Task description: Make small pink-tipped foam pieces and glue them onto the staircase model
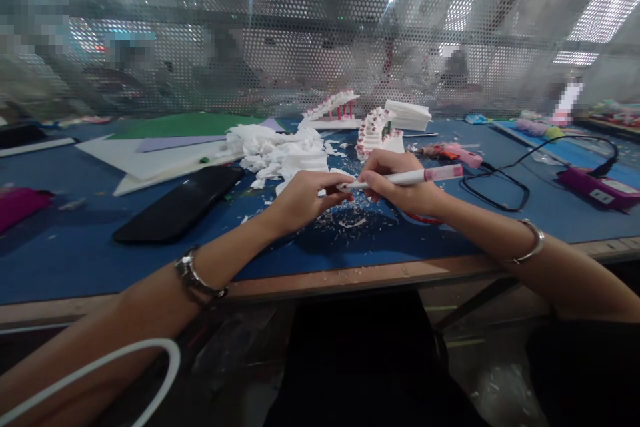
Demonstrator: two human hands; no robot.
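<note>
White pen-shaped tool is hovering over the desk near its front edge, right hand wrapping its shaft, left hand pinching its tip above shavings; probably mid-trimming, next stroke is calling for steady, short control.

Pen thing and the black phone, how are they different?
The pen thing is thin and white with a pink end; the black phone is wide, flat and dark. The right hand holds the pen thing, with the left hand at its tip; the black phone lies untouched on the blue table. Both are longer than wide.
</note>
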